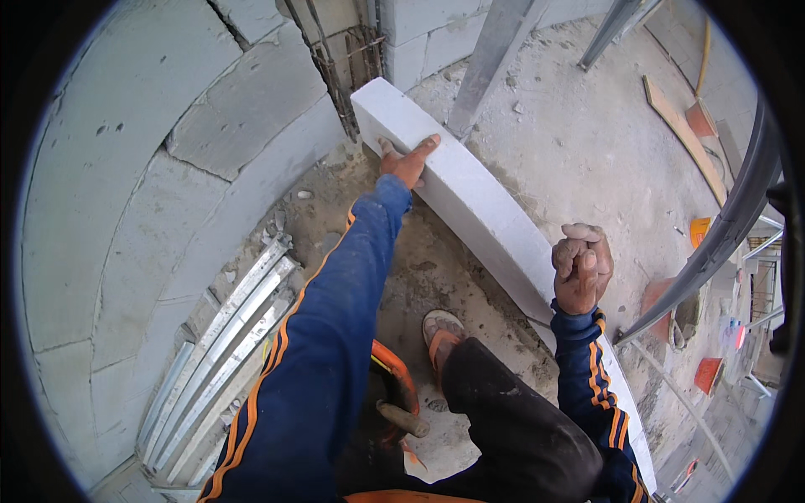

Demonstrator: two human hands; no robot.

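Observation:
A long white building block [470, 189] lies on the dusty floor, running from the wall's corner toward the lower right. My left hand [406, 159] rests on its near side close to the far end, fingers spread flat along the block. My right hand [581, 267] hovers above the block's middle with its fingers curled into a fist, holding nothing that I can see. Both arms wear blue sleeves with orange stripes. My foot in an orange sandal [440, 332] stands just beside the block.
A wall of grey blocks [126, 210] curves along the left, with rusty rebar [340, 67] in the corner. Several metal profiles [226, 352] lie at the wall's foot. Metal props [490, 54] stand behind the block. A wooden plank [683, 134] and orange debris lie at right.

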